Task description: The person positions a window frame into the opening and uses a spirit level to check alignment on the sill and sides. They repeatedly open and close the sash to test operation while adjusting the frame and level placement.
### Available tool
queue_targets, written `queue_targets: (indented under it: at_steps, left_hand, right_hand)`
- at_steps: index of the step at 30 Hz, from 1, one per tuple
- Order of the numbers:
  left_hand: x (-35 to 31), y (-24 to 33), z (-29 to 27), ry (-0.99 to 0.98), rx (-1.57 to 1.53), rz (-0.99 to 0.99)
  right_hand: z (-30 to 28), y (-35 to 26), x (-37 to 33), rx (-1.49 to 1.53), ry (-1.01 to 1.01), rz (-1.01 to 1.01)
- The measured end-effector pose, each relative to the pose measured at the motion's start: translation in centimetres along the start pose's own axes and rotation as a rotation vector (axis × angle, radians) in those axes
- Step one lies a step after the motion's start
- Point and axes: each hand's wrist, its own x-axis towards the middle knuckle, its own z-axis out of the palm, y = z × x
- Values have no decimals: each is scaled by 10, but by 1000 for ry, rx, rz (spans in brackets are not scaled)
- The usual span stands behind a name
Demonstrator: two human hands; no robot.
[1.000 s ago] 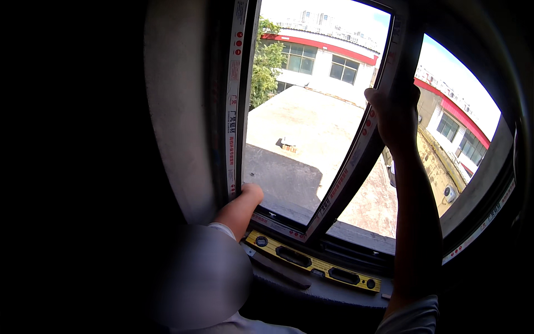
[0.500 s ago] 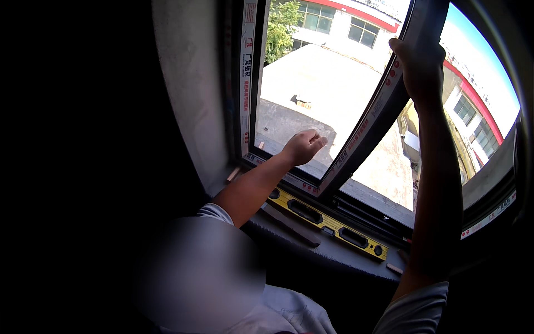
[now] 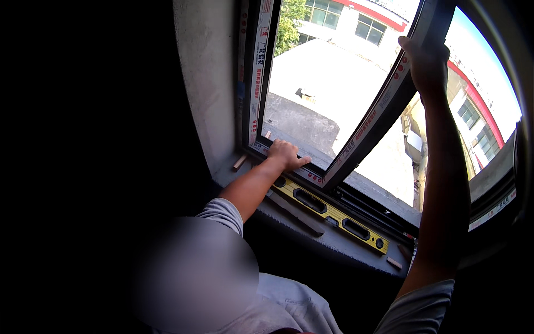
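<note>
A dark-framed window sash [image 3: 350, 149], its face covered in printed protective tape, stands in front of me. My left hand [image 3: 285, 155] lies over its bottom rail near the left corner, fingers curled over the rail and thumb stretched to the right. Higher up, my right hand [image 3: 428, 64] is wrapped around the sash's right-hand upright, its thumb showing on the left side. Just below the bottom rail, a yellow spirit level [image 3: 332, 217] rests on the sill [image 3: 356, 257].
A dark flat strip [image 3: 295, 213] lies in front of the level. Small wooden pieces are on the sill, one at the left [image 3: 240, 162] and one at the right [image 3: 394, 263]. A bare wall [image 3: 206, 83] borders the opening. Outside are a pale building and paving.
My left hand has come down from a loose fist in front of the pane onto the bottom rail. The right hand keeps its grip. The whole view has shifted slightly.
</note>
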Motion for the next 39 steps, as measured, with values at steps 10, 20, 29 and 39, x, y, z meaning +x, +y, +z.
queue_targets:
  at_steps: [10,20,29,39]
  left_hand:
    - [0,-1,3,47,-1,-2]
    - [-6,-2,3,72,-23,24]
    - [40,-32,-7,165,-94,-61]
    - [109,-62,-15,-432,237,-255]
  right_hand:
    - [-15,-25,-4,105,-15,93]
    - [-21,-41,-8,123,-58,179]
    - [-29,-65,-9,71,-46,338]
    - [-21,-41,-14,119,-41,327]
